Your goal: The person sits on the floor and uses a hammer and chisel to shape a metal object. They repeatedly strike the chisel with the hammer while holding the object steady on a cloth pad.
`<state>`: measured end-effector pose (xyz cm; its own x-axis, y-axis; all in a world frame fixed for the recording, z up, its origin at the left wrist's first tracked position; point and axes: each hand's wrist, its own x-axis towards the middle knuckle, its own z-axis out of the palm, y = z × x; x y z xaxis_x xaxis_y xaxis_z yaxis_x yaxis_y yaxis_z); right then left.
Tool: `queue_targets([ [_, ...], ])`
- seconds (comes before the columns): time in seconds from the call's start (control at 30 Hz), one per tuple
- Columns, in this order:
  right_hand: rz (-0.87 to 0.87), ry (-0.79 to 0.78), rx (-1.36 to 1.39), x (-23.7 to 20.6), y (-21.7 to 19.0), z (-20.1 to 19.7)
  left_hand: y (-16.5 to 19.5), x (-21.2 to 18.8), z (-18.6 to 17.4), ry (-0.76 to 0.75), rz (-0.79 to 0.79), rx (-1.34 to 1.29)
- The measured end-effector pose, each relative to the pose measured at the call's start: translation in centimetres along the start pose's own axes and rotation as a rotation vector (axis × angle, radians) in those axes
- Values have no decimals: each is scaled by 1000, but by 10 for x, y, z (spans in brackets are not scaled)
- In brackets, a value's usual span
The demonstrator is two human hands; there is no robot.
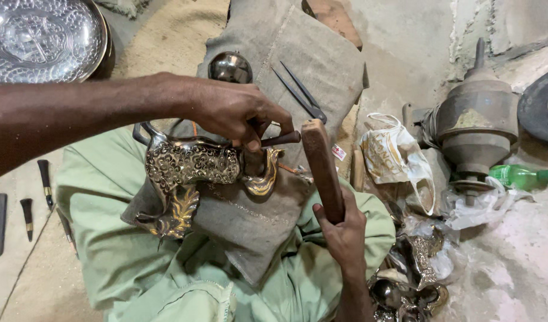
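An ornate engraved metal vessel (193,164) in silver and gold tones lies on a grey cloth (250,217) over my lap. My left hand (238,110) reaches across from the left and pinches a thin dark punch tool (281,139) against the vessel's gold spout end (263,179). My right hand (342,229) grips a brown wooden stick (321,167), held upright just to the right of the punch. My legs in light green fabric (136,256) lie beneath the cloth.
A pair of metal dividers (302,95) and a shiny metal ball (230,67) lie on sackcloth behind. An embossed silver tray (41,36) sits top left. Small tools (45,182) lie left. A plastic bag (399,161), metal pot (477,119), green bottle (518,176) and metal pieces (405,280) crowd the right.
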<state>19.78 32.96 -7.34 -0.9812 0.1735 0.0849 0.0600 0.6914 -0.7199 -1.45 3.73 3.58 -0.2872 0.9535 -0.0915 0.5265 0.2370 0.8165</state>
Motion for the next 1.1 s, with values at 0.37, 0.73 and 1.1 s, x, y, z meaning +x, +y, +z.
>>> queue_targets([
  [0.37, 55, 42, 414, 13, 6, 2, 6, -3, 4, 35, -124, 58],
  [0.73, 57, 33, 180, 20, -4, -9, 4, -3, 4, 36, -59, 39],
  [1.1, 48, 77, 712, 20, 1, -5, 4, -3, 2, 15, -119, 72],
])
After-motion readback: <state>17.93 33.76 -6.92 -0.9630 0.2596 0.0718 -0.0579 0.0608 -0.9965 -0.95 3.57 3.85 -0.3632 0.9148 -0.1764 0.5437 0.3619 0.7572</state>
